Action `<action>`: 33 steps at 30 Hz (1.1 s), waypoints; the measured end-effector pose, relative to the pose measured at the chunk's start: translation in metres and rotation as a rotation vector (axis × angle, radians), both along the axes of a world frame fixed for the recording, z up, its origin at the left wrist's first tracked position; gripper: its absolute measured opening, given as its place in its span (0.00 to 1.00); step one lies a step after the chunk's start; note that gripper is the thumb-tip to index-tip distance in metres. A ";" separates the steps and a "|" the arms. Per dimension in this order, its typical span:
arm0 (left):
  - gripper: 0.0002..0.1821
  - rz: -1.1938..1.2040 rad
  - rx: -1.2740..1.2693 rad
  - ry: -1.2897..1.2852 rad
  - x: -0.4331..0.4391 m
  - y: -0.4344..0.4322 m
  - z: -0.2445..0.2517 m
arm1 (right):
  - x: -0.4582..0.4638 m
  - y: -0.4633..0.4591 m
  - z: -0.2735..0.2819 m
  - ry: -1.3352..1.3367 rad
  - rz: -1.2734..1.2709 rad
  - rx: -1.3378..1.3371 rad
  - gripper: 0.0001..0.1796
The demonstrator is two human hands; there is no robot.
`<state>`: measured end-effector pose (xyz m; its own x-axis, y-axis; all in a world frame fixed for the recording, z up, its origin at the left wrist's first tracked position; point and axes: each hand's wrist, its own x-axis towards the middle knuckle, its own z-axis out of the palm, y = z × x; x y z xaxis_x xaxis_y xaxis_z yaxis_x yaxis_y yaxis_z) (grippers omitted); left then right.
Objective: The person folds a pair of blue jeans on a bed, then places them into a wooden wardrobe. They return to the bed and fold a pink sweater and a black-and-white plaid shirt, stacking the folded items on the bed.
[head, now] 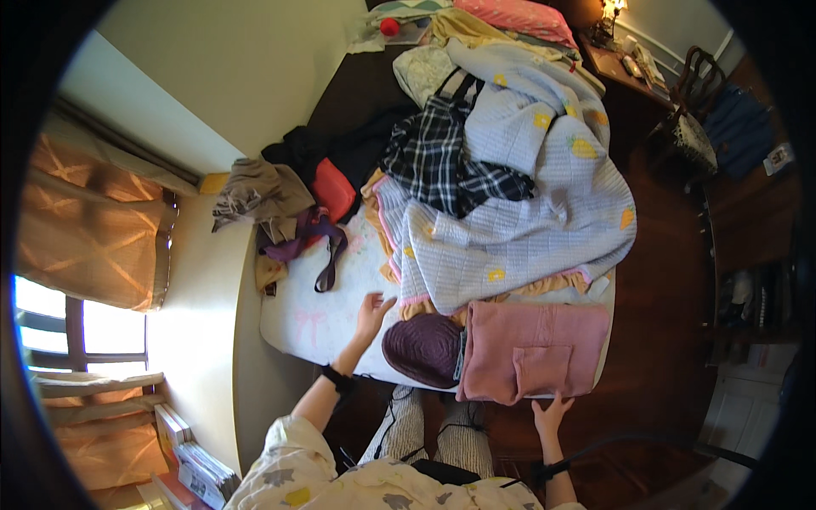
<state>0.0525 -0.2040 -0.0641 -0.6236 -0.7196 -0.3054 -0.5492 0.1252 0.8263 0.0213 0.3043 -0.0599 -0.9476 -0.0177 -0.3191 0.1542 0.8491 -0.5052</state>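
My left hand (374,313) hovers over the white floral sheet (287,322), fingers apart, holding nothing. To its right lies a dark purple knitted hat (422,350) at the bed's near edge. A folded pink garment with a pocket (497,344) is beside the hat. At the garment's lower edge is my right hand (552,411), fingers spread; whether they touch the cloth I cannot tell. Beyond these, a rumpled pale blue quilt (510,236) covers much of the bed, with a black-and-white plaid garment (437,153) on top.
At the bed's left side are a brown garment (268,185), a red item (333,190) and a purple strap (326,255). Books (204,468) stand by the window at lower left. A desk (618,67) and a wooden chair (695,137) are at upper right. A black cable (663,438) runs near my right wrist.
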 end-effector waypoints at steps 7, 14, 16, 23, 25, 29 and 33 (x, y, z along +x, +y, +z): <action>0.42 -0.208 -0.088 0.223 -0.253 -0.065 0.058 | 0.050 -0.016 0.017 -0.258 -0.389 0.017 0.38; 0.41 -0.229 -0.147 -0.145 -0.356 -0.056 -0.001 | 0.142 -0.047 0.003 -0.309 -0.522 0.117 0.35; 0.32 -0.246 -0.262 -0.141 -0.361 -0.053 -0.019 | 0.183 -0.041 0.003 -0.226 -0.476 0.100 0.39; 0.16 0.292 -0.240 0.040 -0.345 -0.101 -0.019 | 0.245 -0.016 0.012 -0.150 -0.478 0.158 0.28; 0.14 0.368 -0.180 0.072 -0.322 -0.137 0.001 | 0.229 -0.010 0.017 -0.151 -0.527 0.091 0.27; 0.09 0.163 0.110 0.495 -0.240 -0.202 0.079 | 0.177 -0.007 0.036 -0.430 -0.715 0.102 0.29; 0.05 0.009 0.441 0.714 -0.138 -0.215 0.185 | 0.142 -0.020 0.052 -0.162 -0.680 -0.013 0.28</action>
